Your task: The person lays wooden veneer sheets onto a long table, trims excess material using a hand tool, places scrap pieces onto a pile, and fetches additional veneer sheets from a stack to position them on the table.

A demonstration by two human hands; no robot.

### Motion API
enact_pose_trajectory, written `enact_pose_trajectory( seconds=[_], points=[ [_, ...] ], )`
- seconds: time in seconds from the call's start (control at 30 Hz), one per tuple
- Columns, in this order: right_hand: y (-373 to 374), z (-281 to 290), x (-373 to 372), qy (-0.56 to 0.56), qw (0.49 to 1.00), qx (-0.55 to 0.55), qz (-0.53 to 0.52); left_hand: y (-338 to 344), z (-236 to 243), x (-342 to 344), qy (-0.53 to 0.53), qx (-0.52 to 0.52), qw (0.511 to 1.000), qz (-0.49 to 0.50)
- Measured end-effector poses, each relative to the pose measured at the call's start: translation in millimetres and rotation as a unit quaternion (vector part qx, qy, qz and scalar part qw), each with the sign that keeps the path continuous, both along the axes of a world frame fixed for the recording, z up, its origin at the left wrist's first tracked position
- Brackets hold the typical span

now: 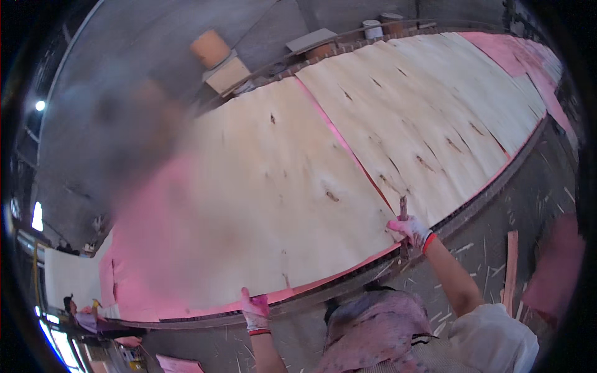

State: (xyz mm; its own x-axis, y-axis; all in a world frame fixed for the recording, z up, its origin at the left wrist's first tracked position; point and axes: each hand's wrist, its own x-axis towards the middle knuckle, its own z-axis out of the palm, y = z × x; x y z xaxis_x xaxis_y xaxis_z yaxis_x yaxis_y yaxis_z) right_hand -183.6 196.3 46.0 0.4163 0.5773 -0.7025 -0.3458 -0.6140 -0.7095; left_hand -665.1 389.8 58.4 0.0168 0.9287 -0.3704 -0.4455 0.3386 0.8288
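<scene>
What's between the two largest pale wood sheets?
A narrow pink strip, darker red toward its near end; the head view shows it.

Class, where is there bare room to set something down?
Free: left pale sheet, between pink area and pink strip; right pale sheet, between that strip and the far-right pink sheet. Crowded: near edge, where the left hand rests and the right hand grips a dark stick.
</scene>
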Motion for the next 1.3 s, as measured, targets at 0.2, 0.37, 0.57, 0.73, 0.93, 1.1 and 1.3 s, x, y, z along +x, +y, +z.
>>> enact_pose_trajectory(
  seconds=[0.2, 0.37, 0.57, 0.73, 0.93, 1.1, 1.3],
  points=[
    [-26, 31, -45, 0.074, 0.979, 0.105, -0.16, -18, -23, -36, 0.126, -0.153, 0.965, -0.172],
    [-37, 51, -63, 0.062, 0.972, 0.081, -0.213, 3, -18, -83, 0.073, -0.148, 0.967, -0.197],
    [-8, 32, -36, 0.106, 0.926, 0.117, -0.344, -2, 9, -15, -0.009, -0.199, 0.932, -0.301],
    [-44, -40, -41, 0.112, 0.919, 0.139, -0.351, 4, -64, -28, -0.046, -0.298, 0.889, -0.344],
    [-49, -106, -76, 0.193, 0.916, 0.09, -0.341, 13, -69, -21, -0.107, -0.451, 0.839, -0.286],
    [-34, -143, -92, 0.191, 0.891, 0.078, -0.404, 14, -76, -30, -0.115, -0.433, 0.831, -0.331],
    [-28, -152, -99, 0.2, 0.868, 0.074, -0.448, 2, -45, -7, -0.067, -0.405, 0.863, -0.296]
  ],
)
